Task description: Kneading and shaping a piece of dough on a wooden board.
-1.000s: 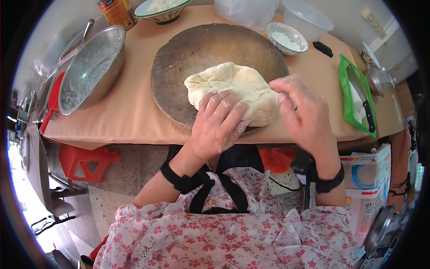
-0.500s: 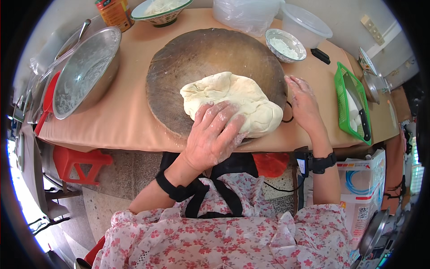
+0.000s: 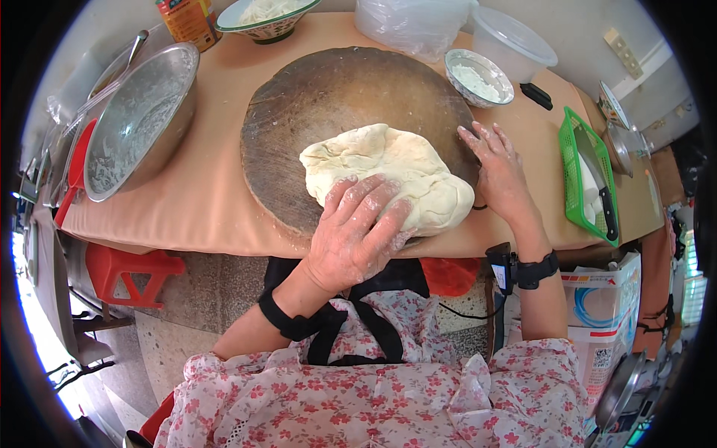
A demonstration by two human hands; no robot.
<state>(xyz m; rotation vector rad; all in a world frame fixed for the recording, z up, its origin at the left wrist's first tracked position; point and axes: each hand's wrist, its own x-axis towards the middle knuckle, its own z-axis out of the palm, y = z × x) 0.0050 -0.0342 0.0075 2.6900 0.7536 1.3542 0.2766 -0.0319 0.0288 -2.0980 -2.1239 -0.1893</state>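
A large pale lump of dough lies on the near half of a round wooden board. My left hand, dusted with flour, rests on the dough's near left side with its fingers stretched over it. At the board's right rim is my right hand, fingers spread and holding nothing, a little apart from the dough. Flour also marks its fingertips. The dough's surface is folded and uneven, and part of it is hidden beneath my left hand.
A floury metal basin stands left. Behind the board are a bowl of white strands, a bowl of flour and a lidded plastic tub. A green basket with a black-handled knife sits right.
My right hand has shifted slightly left, toward the dough and board, and its fingers are more spread. My left hand stays on the dough, almost unmoved.
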